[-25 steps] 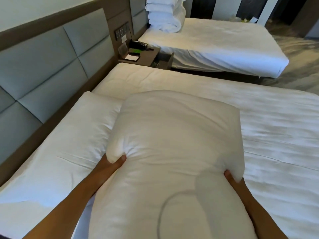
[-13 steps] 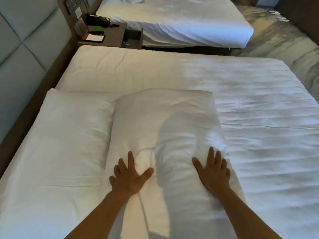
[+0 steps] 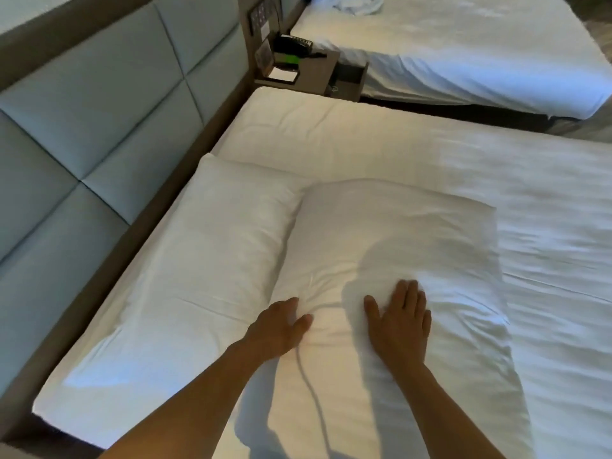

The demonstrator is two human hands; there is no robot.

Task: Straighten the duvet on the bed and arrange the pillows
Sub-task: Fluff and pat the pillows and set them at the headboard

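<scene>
Two white pillows lie side by side on the near bed. The first pillow runs along the headboard on the left. The second pillow lies to its right, on the white duvet. My left hand presses flat on the second pillow's left edge, at the seam between the pillows. My right hand lies flat on that same pillow with straight fingers. Neither hand grips anything.
A grey padded headboard lines the left side. A wooden nightstand with a black phone and a notepad stands between the beds. A second bed with white bedding is at the back right.
One second ago both hands held the second pillow by its near corners. They set it down beside the first and now press flat on it; my right hand has moved left.
</scene>
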